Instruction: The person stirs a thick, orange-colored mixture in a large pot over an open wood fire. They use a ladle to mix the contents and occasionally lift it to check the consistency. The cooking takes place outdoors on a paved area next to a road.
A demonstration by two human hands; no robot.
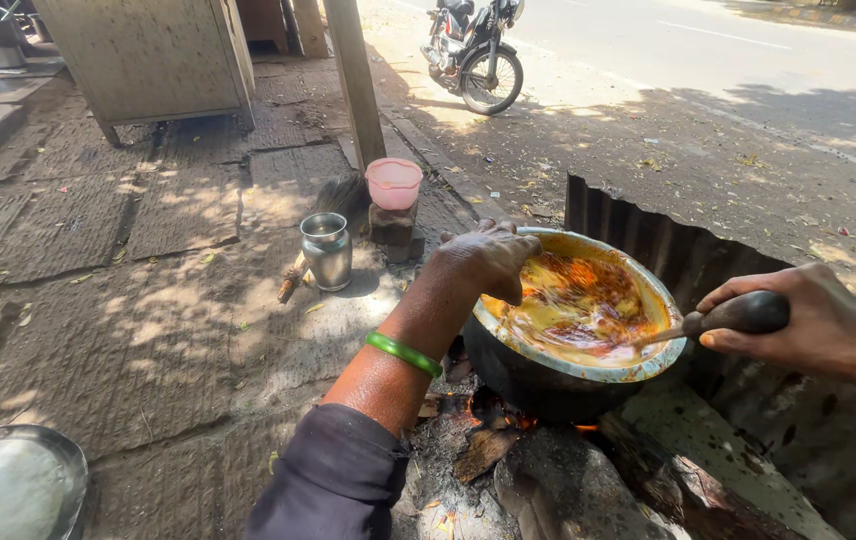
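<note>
A blackened round pot [528, 375] with a yellow and orange saucy mix inside sits tilted over a small wood fire with glowing embers [523, 422]. My left hand [488, 255], with a green bangle on the wrist, grips the pot's near left rim. My right hand [808, 320] holds the dark handle of a ladle [738, 315], whose blurred end is in the pot's mix.
A rusty corrugated metal sheet [668, 250] stands behind the fire. A steel water pot [327, 250] and a pink plastic bowl [394, 183] on a brick stand on the paving at left. A steel plate [13, 485] lies bottom left. A motorbike [473, 50] is parked by the road.
</note>
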